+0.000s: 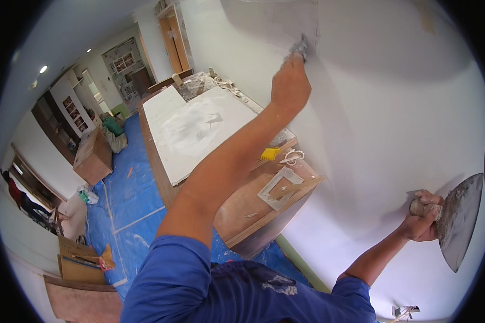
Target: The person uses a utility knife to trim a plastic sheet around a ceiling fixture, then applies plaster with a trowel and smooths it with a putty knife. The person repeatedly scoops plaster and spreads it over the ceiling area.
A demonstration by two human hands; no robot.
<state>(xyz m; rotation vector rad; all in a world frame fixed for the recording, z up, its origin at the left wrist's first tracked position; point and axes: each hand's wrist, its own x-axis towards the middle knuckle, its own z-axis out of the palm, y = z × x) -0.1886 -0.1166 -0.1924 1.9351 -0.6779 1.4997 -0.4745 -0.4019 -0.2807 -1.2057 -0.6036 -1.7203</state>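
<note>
A: Left hand (292, 86)?
B: I log it closed on a grey item (300, 46), kind unclear, beyond the wooden box (234, 216).
A: Right hand (421, 219)?
B: Gripping a trowel (461, 220), right of the box, blade's long axis steep; left hand farther.

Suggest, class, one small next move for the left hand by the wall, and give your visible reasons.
Probably a short stroke of the left hand along the wall: it grips a small grey thing, raised beside a faint greyish patch, while the right hand holds a smeared trowel off to the side.
</note>
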